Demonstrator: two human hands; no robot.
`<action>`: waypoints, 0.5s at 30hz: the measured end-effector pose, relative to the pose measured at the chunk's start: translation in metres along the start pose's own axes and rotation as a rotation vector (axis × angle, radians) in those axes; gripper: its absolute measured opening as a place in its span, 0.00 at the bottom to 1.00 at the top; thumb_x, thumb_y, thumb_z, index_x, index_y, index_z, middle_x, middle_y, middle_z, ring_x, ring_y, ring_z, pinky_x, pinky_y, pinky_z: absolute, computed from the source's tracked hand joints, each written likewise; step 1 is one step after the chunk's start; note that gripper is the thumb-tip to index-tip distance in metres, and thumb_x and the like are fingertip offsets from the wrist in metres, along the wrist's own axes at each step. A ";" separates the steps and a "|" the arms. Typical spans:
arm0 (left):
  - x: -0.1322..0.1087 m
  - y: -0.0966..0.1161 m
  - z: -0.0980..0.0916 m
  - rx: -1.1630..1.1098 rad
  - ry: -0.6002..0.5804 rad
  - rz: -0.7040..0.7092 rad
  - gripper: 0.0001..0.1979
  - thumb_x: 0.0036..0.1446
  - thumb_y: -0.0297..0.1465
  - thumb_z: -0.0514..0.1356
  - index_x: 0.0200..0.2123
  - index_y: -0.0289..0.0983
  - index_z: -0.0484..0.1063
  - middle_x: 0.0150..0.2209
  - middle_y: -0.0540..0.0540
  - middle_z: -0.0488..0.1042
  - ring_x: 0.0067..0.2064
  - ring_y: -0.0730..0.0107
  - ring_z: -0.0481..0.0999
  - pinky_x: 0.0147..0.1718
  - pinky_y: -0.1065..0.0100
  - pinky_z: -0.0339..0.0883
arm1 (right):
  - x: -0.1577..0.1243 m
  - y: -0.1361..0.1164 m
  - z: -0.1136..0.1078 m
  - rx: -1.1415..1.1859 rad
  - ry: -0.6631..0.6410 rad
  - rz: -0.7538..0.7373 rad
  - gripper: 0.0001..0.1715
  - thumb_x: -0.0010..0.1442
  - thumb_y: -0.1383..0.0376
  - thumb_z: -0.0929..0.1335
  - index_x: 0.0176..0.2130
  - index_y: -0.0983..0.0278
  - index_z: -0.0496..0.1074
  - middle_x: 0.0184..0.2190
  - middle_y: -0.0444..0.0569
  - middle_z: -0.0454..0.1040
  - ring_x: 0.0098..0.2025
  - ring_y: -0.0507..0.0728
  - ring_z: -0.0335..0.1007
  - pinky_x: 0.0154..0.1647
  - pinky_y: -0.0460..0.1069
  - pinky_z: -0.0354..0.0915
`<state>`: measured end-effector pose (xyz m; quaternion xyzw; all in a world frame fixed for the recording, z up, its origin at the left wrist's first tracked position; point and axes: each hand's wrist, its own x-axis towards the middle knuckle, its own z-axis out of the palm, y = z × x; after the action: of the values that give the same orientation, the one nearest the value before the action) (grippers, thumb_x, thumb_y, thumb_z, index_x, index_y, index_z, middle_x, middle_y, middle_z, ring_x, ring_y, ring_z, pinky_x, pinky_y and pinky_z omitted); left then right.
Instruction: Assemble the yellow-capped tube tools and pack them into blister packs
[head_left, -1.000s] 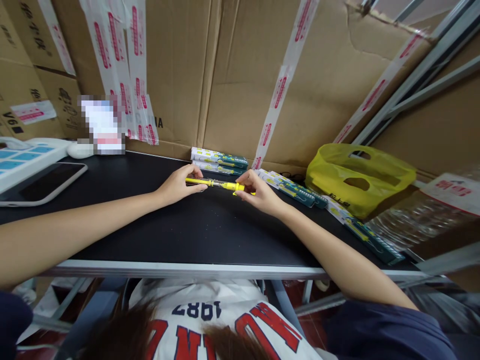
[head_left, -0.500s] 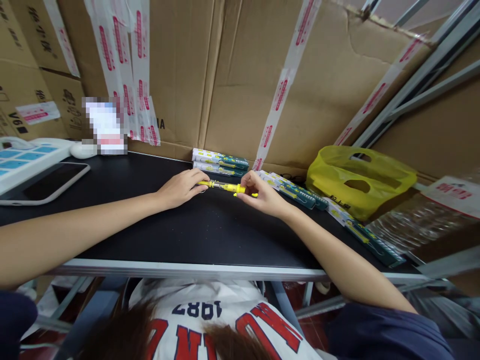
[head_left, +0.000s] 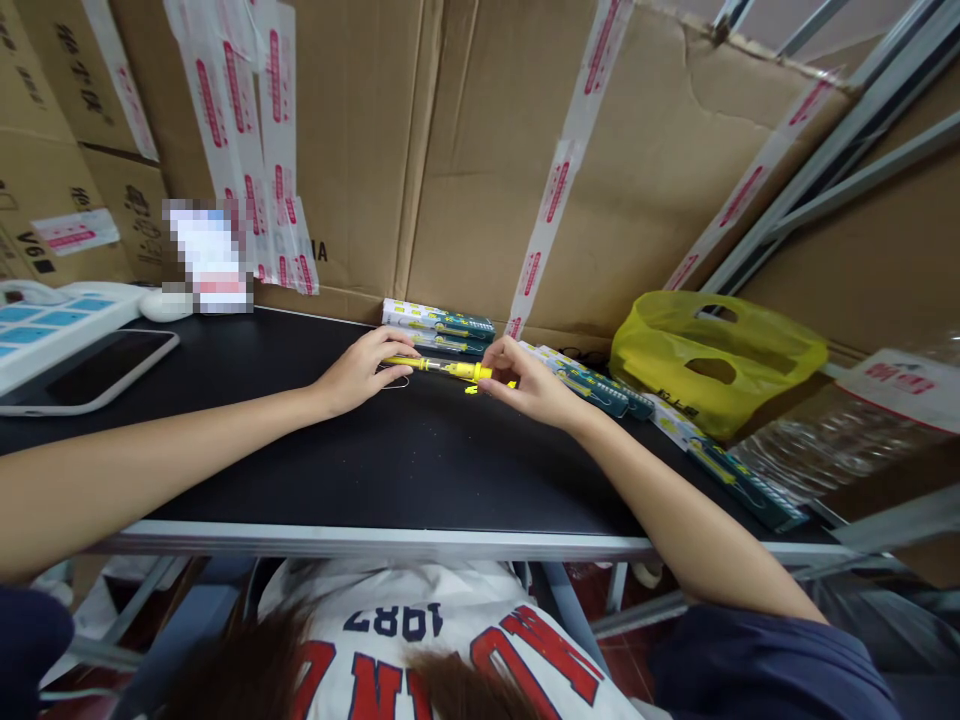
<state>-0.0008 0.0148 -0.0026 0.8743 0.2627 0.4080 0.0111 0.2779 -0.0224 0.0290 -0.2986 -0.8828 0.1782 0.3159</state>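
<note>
A slim yellow tool (head_left: 442,367) with a clear middle part lies sideways between my two hands, above the black table. My left hand (head_left: 365,372) pinches its left end, and a thin wire loop shows just below those fingertips. Around the thicker right end, the thumb and fingers of my right hand (head_left: 523,380) are closed. Small yellow bits stick out beneath and beside that end. Behind the tool, printed narrow boxes (head_left: 439,322) are stacked against the cardboard.
More narrow boxes (head_left: 585,380) run along the right side of the table (head_left: 420,470), near a yellow plastic bag (head_left: 712,365) and clear plastic packaging (head_left: 832,440). A phone (head_left: 105,370) and a white power strip (head_left: 60,325) lie at the left. Cardboard stands behind.
More of the tool's yellow left end shows now, as the fingers of my left hand have shifted and spread slightly around it. My right hand keeps its grip in nearly the same place.
</note>
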 end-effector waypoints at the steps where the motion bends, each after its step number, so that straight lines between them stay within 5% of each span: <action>1: 0.000 0.000 0.000 -0.005 -0.005 -0.001 0.12 0.63 0.35 0.55 0.44 0.37 0.74 0.47 0.42 0.70 0.51 0.63 0.71 0.54 0.54 0.64 | 0.000 -0.001 -0.001 -0.002 -0.009 -0.002 0.10 0.63 0.61 0.65 0.40 0.60 0.57 0.28 0.42 0.66 0.27 0.50 0.64 0.28 0.47 0.61; 15: -0.001 0.001 0.000 -0.018 -0.008 -0.028 0.12 0.62 0.36 0.56 0.44 0.37 0.74 0.46 0.43 0.72 0.50 0.63 0.71 0.52 0.55 0.65 | 0.000 0.001 -0.001 -0.023 -0.016 0.021 0.14 0.63 0.61 0.65 0.42 0.60 0.54 0.30 0.43 0.69 0.29 0.52 0.70 0.27 0.47 0.63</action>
<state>-0.0003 0.0134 -0.0033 0.8722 0.2711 0.4064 0.0257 0.2793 -0.0214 0.0291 -0.3102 -0.8840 0.1736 0.3037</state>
